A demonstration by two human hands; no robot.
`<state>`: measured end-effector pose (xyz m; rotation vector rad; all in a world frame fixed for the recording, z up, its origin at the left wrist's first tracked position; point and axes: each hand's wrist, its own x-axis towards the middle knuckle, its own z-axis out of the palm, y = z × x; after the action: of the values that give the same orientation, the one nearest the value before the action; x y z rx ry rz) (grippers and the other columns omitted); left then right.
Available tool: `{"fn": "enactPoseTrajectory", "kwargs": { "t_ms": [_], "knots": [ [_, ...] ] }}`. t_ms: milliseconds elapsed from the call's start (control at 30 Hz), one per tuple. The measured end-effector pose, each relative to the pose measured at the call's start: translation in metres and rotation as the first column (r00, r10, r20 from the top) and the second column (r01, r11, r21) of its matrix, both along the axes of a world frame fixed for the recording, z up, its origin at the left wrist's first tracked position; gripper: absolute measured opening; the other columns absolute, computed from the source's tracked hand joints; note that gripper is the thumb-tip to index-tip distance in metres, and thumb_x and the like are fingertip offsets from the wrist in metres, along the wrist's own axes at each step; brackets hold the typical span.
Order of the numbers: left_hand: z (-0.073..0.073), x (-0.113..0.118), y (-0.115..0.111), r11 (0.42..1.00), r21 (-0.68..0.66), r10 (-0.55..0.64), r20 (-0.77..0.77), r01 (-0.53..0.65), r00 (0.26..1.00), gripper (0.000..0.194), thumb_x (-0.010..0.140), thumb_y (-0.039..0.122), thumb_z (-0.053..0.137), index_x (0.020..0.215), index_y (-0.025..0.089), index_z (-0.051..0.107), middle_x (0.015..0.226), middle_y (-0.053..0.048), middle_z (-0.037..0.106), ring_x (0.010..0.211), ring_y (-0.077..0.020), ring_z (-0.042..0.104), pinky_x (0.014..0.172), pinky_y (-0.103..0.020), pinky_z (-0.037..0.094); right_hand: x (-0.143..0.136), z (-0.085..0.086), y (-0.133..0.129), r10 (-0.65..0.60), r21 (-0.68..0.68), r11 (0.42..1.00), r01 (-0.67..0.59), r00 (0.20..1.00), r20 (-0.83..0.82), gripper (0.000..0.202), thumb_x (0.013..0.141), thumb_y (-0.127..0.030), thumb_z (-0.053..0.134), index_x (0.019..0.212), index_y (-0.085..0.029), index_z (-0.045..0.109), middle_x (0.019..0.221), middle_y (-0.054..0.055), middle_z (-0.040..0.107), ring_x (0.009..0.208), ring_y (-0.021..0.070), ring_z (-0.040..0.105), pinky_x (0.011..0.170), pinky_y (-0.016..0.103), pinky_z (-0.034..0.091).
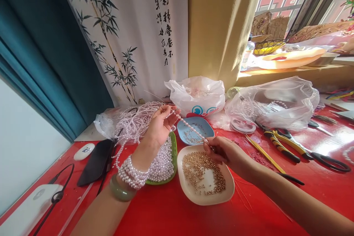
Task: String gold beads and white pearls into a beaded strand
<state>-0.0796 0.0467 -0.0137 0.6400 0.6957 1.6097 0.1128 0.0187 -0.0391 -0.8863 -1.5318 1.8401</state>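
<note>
A string of pearly pink beads (191,127) runs slantwise between my two hands, held above the dishes. My left hand (163,123) pinches its upper end, fingers closed; a thin line sticks out to the left of it. My right hand (221,149) grips the lower end with closed fingers, over the white dish (182,188) of gold beads (197,167). Under my left forearm stands a green dish (174,155) full of pearl beads (162,164). Behind the string is a blue dish (182,131) with small metallic pieces. Beaded bracelets and a green bangle circle my left wrist.
Strands of pink beads (138,121) pile up at the back left, near a black phone (95,162) and a white power bank (33,210). Plastic bags (197,94) line the back. Yellow-black pliers (282,145), scissors (329,160) and a yellow ruler (262,151) lie right.
</note>
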Motion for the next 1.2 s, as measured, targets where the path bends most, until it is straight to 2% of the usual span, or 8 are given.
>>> {"fn": "enactPoseTrajectory", "kwargs": {
  "t_ms": [67,100,267,467,567,667,867,1200],
  "knots": [
    [-0.001,0.001,0.000,1.000,-0.002,-0.012,-0.004,0.012,1.000,0.011,0.074,0.004,0.051,0.070,0.013,0.056,0.074,-0.003,0.063,0.071,-0.0140,0.064,0.061,-0.020,0.051,-0.001,0.000,0.000,0.036,0.002,0.999,-0.036,0.999,0.021,0.027,0.076,-0.024,0.030,0.055,-0.016,0.044,0.043,-0.002,0.041,0.042,0.0084,0.032,0.045,0.024,0.022],
    [-0.001,0.001,0.000,1.000,-0.002,-0.018,-0.007,0.018,1.000,0.011,0.074,0.004,0.051,0.070,0.013,0.056,0.074,-0.003,0.063,0.071,-0.0140,0.064,0.060,-0.020,0.051,-0.001,0.000,0.001,0.038,0.001,0.999,-0.038,0.999,0.028,0.027,0.076,-0.023,0.029,0.055,-0.016,0.045,0.044,-0.001,0.043,0.043,0.0085,0.033,0.045,0.024,0.022],
    [-0.003,0.002,-0.001,1.000,-0.011,-0.018,-0.015,0.018,1.000,0.010,0.074,0.005,0.051,0.070,0.013,0.056,0.075,-0.003,0.063,0.072,-0.0131,0.063,0.061,-0.019,0.051,0.000,0.000,0.001,-0.021,0.048,0.999,0.020,1.000,0.013,0.022,0.074,-0.020,0.032,0.062,-0.014,0.050,0.045,-0.008,0.020,0.042,0.0072,0.012,0.042,0.025,0.010],
    [-0.003,0.003,-0.002,1.000,-0.010,-0.012,-0.021,0.012,1.000,0.009,0.075,0.005,0.051,0.071,0.013,0.055,0.075,-0.002,0.063,0.072,-0.0134,0.064,0.061,-0.019,0.051,0.002,0.002,0.000,-0.094,0.136,0.987,0.086,0.994,0.056,0.028,0.079,-0.026,0.033,0.058,-0.015,0.047,0.047,-0.008,0.018,0.044,0.0074,0.013,0.043,0.025,0.012],
    [-0.003,0.005,-0.003,0.999,-0.021,-0.027,-0.017,0.026,1.000,0.009,0.076,0.006,0.050,0.072,0.013,0.054,0.074,-0.003,0.063,0.071,-0.0131,0.064,0.060,-0.019,0.052,0.002,0.003,0.000,-0.064,0.164,0.985,0.053,0.996,0.064,0.028,0.079,-0.023,0.031,0.056,-0.016,0.045,0.044,-0.006,0.028,0.043,0.0076,0.024,0.046,0.024,0.020],
    [-0.003,0.007,-0.003,0.998,-0.034,-0.045,-0.003,0.044,0.999,0.009,0.077,0.006,0.049,0.071,0.013,0.052,0.074,-0.003,0.063,0.070,-0.0131,0.064,0.061,-0.020,0.052,0.002,0.001,0.001,-0.030,0.130,0.991,0.025,0.999,0.032,0.025,0.076,-0.019,0.027,0.057,-0.016,0.044,0.048,-0.001,0.043,0.047,0.0093,0.035,0.049,0.025,0.025],
    [-0.002,0.008,-0.002,0.998,-0.049,-0.035,0.003,0.035,0.999,0.009,0.077,0.007,0.049,0.071,0.013,0.052,0.074,-0.003,0.063,0.069,-0.0130,0.064,0.060,-0.019,0.052,0.004,-0.002,0.003,-0.090,0.125,0.989,0.084,0.995,0.041,0.028,0.080,-0.027,0.030,0.061,-0.016,0.047,0.046,-0.008,0.017,0.043,0.0077,0.012,0.043,0.025,0.011],
    [-0.001,0.011,-0.004,0.997,-0.059,-0.045,-0.003,0.045,0.999,0.008,0.075,0.007,0.050,0.070,0.013,0.052,0.074,-0.003,0.063,0.068,-0.0126,0.063,0.061,-0.019,0.051,0.004,0.003,0.003,-0.132,0.185,0.976,0.115,0.988,0.083,0.030,0.079,-0.028,0.033,0.052,-0.017,0.040,0.044,-0.008,0.017,0.044,0.0079,0.013,0.044,0.026,0.013]
  ]
}}
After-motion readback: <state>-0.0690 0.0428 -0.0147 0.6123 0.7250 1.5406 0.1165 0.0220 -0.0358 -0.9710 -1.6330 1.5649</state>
